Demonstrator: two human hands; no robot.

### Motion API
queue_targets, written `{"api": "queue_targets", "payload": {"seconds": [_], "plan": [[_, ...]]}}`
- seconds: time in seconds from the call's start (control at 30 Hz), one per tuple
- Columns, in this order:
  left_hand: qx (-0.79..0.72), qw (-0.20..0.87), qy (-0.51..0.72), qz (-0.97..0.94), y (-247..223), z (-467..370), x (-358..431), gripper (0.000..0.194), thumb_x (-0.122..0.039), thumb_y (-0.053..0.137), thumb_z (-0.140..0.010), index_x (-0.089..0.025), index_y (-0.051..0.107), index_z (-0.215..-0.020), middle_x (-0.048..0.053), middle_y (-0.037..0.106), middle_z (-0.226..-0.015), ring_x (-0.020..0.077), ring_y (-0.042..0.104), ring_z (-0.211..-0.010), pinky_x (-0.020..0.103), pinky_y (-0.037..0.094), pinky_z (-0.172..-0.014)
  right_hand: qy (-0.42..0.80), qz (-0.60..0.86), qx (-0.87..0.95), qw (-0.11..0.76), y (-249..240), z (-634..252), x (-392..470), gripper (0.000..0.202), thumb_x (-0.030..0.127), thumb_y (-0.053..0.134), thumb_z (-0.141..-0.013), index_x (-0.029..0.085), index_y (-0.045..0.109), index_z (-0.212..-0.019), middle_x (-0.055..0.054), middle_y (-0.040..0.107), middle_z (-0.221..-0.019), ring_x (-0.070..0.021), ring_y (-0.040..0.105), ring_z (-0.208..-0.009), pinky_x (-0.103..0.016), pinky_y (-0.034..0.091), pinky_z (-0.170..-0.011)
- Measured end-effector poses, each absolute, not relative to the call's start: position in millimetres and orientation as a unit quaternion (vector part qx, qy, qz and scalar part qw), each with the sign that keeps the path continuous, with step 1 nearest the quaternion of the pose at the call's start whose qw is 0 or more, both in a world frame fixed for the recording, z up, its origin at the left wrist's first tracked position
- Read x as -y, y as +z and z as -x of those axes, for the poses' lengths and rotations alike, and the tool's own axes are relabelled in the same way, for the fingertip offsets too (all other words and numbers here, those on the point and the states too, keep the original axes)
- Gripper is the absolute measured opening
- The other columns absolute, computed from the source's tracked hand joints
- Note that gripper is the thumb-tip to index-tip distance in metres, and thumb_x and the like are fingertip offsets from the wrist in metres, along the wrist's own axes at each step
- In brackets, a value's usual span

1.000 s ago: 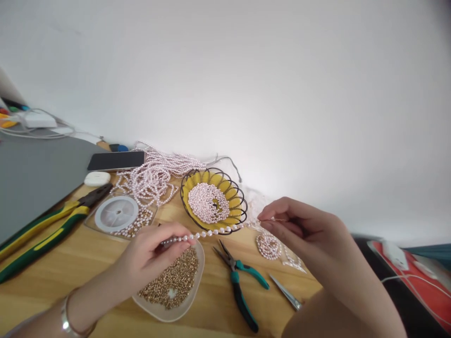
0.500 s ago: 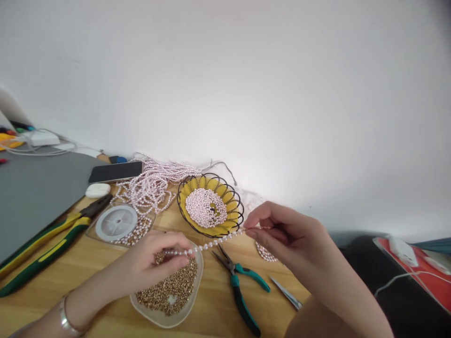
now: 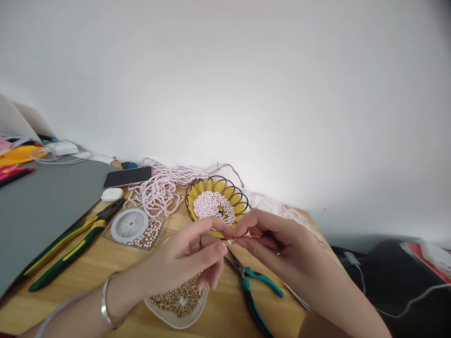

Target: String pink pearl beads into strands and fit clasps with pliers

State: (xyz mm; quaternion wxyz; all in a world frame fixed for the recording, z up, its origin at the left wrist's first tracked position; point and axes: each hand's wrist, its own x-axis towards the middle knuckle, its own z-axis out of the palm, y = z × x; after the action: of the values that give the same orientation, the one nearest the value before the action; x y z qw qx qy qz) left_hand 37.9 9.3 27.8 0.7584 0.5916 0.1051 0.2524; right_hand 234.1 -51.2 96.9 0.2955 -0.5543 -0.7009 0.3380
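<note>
Finger and thumb of my left hand (image 3: 197, 249) pinch one end of a thin strand with small pale beads (image 3: 230, 241). My right hand (image 3: 275, 239) grips the same strand right beside it, and the fingertips of both hands nearly touch. A thin twisted reddish-gold length shows between the right fingers. Below my left hand is a white dish (image 3: 176, 321) of gold beads (image 3: 179, 298), partly covered by the hand. Just behind the hands stands a yellow and black basket (image 3: 192, 195) with pale pink beads (image 3: 211, 205). Teal-handled pliers (image 3: 243, 272) lie open beneath.
Strands of pink beads (image 3: 155, 188) lie behind, near a phone (image 3: 127, 177) and a white case (image 3: 112, 194). A spool (image 3: 129, 224) rests on a clear box at left, beside green-yellow pliers (image 3: 81, 239). Scissors (image 3: 296, 296) are partly hidden under my right arm.
My left hand has moved right and up along the strand to meet my right hand. The beaded length that stretched between them no longer shows. The view has shifted slightly left.
</note>
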Motion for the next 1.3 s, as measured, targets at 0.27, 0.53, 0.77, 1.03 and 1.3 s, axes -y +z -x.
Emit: {"api": "queue_targets", "payload": {"seconds": [0.27, 0.53, 0.77, 1.03, 1.3], "plan": [[-0.075, 0.773, 0.275, -0.567, 3.8, -37.8, -8.0, 0.03, -0.047, 0.057, -0.098, -0.023, 0.049, -0.115, -0.006, 0.057, -0.058, 0.0051, 0.043, -0.042, 0.012, 0.034, -0.04, 0.337, 0.571, 0.695, 0.279, 91.4, -234.5, 48.6, 0.009, 0.023, 0.051, -0.099, 0.025, 0.056, -0.092, 0.008, 0.037, -0.065, -0.0122, 0.032, -0.059, -0.027, 0.025, -0.052], [-0.033, 0.801, 0.275, -0.53, -3.3, -38.4, -6.0, 0.022, -0.039, 0.056, -0.101, -0.022, 0.049, -0.114, -0.007, 0.059, -0.053, 0.0041, 0.047, -0.038, 0.01, 0.039, -0.042, 0.355, 0.566, 0.696, 0.265, 91.1, -234.1, 49.6, 0.011, 0.026, 0.052, -0.1, 0.026, 0.055, -0.089, 0.009, 0.034, -0.063, -0.0111, 0.031, -0.056, -0.024, 0.025, -0.049], [0.004, 0.817, 0.27, -0.509, -7.4, -39.7, -6.6, 0.014, -0.033, 0.052, -0.103, -0.024, 0.05, -0.113, -0.007, 0.059, -0.054, 0.0032, 0.049, -0.04, 0.008, 0.039, -0.043, 0.333, 0.554, 0.712, 0.274, 90.2, -233.3, 51.5, 0.012, 0.021, 0.052, -0.099, 0.026, 0.055, -0.089, 0.01, 0.035, -0.061, -0.0096, 0.031, -0.054, -0.021, 0.026, -0.047], [-0.043, 0.811, 0.289, -0.507, -1.5, -42.1, -5.3, 0.021, -0.039, 0.061, -0.098, -0.021, 0.054, -0.106, -0.001, 0.067, -0.071, 0.0065, 0.06, -0.059, 0.015, 0.05, -0.059, 0.348, 0.538, 0.714, 0.281, 89.3, -229.3, 52.9, 0.012, 0.023, 0.052, -0.1, 0.027, 0.055, -0.089, 0.009, 0.041, -0.062, -0.009, 0.037, -0.053, -0.02, 0.03, -0.048], [-0.111, 0.774, 0.335, -0.526, 1.9, -42.0, -4.8, 0.019, -0.035, 0.067, -0.094, -0.02, 0.055, -0.097, -0.006, 0.054, -0.067, 0.0024, 0.049, -0.053, 0.009, 0.039, -0.051, 0.293, 0.564, 0.729, 0.253, 88.5, -221.0, 50.4, 0.011, 0.021, 0.055, -0.096, 0.027, 0.054, -0.087, 0.011, 0.032, -0.058, -0.0096, 0.032, -0.049, -0.02, 0.027, -0.044]]}}
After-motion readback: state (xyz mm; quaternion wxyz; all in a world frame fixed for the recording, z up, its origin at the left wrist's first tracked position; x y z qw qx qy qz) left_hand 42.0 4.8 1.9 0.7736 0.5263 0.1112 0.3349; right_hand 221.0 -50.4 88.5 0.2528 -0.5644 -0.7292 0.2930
